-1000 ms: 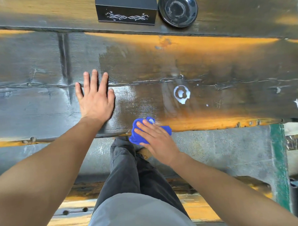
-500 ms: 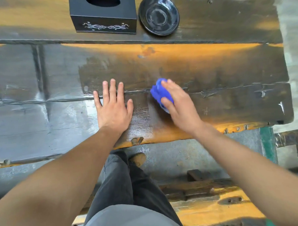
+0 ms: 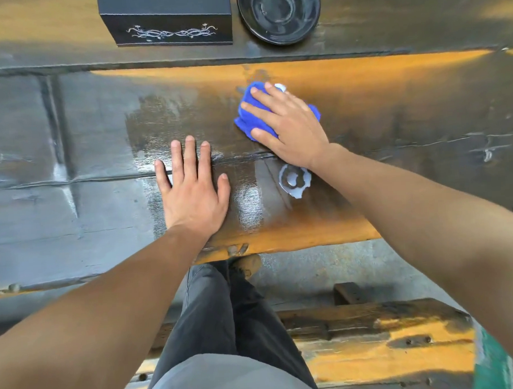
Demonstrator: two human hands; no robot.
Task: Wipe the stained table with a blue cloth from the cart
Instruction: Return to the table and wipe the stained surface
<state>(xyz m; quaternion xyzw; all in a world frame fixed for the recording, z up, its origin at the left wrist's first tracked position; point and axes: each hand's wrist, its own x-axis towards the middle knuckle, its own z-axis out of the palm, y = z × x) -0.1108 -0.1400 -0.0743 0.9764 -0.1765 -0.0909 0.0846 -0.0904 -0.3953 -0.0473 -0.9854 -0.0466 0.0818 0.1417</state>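
Note:
My right hand [image 3: 287, 128] presses a bunched blue cloth [image 3: 247, 118] flat onto the dark wooden table [image 3: 407, 108], a little beyond the middle seam. A white ring-shaped stain [image 3: 294, 179] lies on the wet, glossy plank just under my right wrist. A small white bit shows at the cloth's far edge. My left hand [image 3: 191, 187] rests flat on the table with fingers spread, to the left of the stain and nearer than the cloth.
A black tissue box [image 3: 168, 24] and a black dish [image 3: 279, 12] stand on the far plank. A wooden bench [image 3: 373, 345] is below the table's near edge, beside my legs. Small white flecks mark the table at far right.
My right hand has slid the cloth farther from me across the table, past the white stain, which is uncovered again. My left hand stays planted on the table.

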